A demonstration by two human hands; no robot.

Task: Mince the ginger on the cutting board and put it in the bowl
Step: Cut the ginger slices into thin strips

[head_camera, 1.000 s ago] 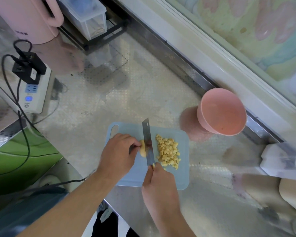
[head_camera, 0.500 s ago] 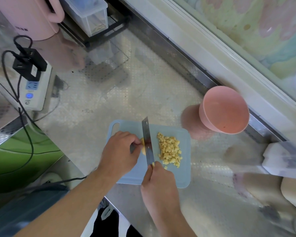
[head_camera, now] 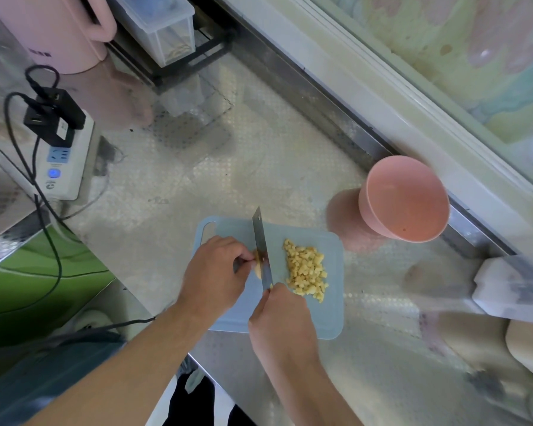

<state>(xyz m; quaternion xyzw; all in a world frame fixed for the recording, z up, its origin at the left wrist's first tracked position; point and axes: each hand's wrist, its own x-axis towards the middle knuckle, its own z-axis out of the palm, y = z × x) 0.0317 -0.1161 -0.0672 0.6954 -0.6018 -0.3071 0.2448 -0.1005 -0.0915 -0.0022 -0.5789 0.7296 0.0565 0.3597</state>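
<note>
A light blue cutting board (head_camera: 333,309) lies on the steel counter. On its right half sits a pile of small yellow ginger cubes (head_camera: 305,269). My left hand (head_camera: 216,272) pinches a small uncut ginger piece (head_camera: 258,269) with curled fingertips. My right hand (head_camera: 282,318) grips the handle of a knife (head_camera: 262,247), whose blade stands edge-down against the ginger piece, right beside my left fingertips. The handle is hidden inside my fist. A pink bowl (head_camera: 405,199) stands beyond the board's far right corner, tilted in view and holding nothing that I can see.
A white power strip (head_camera: 63,161) with black plugs and cables lies at the left. A pink kettle (head_camera: 53,29) and a clear container (head_camera: 163,26) on a black rack stand at the back. A white plastic object (head_camera: 511,290) sits at the right.
The knife blade has stayed against the ginger piece with only small chopping motion. Both hands keep their places. The view shifted slightly.
</note>
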